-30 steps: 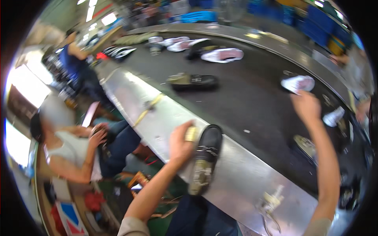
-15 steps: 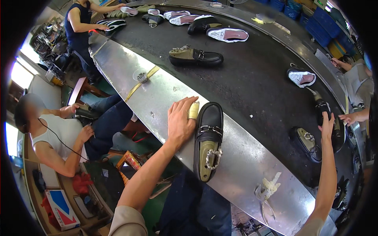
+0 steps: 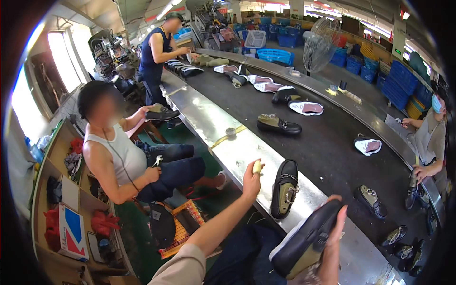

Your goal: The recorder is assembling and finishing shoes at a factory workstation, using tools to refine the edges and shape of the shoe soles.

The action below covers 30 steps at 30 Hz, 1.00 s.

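Observation:
My right hand [image 3: 339,227] grips a black and olive loafer [image 3: 304,240], tilted, with its pale sole edge facing left, above the front of the metal ledge [image 3: 247,152]. My left hand [image 3: 251,181] is raised at the ledge's near edge, holding nothing; its fingers point up and look apart, one digit wrapped in yellow. Just right of it, a second black and olive loafer [image 3: 286,187] with a metal buckle and a twisted cord lies on the ledge. The pliers seen earlier on the ledge are now hidden.
A dark belt [image 3: 327,147] beyond the ledge carries several shoes, including a black loafer [image 3: 279,125] and a white-lined shoe [image 3: 368,145]. A seated person [image 3: 118,152] at left holds a shoe and pliers. Other people stand far left and right. A small cup [image 3: 231,132] sits on the ledge.
My right hand has picked up a loafer from the right side and brought it in front of me. My left hand has lifted off beside the ledge loafer. The view has tilted up.

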Tool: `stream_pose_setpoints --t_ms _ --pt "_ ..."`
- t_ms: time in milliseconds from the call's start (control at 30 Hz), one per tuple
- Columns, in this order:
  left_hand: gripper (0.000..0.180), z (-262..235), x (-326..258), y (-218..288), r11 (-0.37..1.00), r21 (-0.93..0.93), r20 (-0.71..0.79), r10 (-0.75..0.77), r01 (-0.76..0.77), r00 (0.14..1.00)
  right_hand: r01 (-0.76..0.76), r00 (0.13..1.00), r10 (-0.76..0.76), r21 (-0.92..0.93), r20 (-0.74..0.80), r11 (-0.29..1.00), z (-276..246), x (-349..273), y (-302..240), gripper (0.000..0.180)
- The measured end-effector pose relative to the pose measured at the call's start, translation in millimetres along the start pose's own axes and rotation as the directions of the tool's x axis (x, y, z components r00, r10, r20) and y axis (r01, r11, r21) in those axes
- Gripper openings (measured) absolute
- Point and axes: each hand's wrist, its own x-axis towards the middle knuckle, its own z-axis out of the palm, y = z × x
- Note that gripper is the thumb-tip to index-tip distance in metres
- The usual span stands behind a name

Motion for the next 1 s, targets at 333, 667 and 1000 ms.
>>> stream_pose_setpoints --t_ms 333,667,1000 --pt "0.070 -51 -305 46 0.249 -0.056 0.256 -0.932 0.967 0.255 -0.230 0.956 0.294 -0.608 0.007 0.760 13 -122 112 0.045" --pt "0.040 -58 -271 82 0.999 -0.023 0.579 -0.027 0.049 0.815 -0.717 0.671 0.741 -0.239 0.017 0.655 -8 -169 67 0.090" --pt "0.044 -62 -309 -17 0.962 0.144 0.469 -0.274 0.234 0.840 -0.088 0.996 0.035 -0.756 -0.086 0.649 -11 -207 119 0.025"
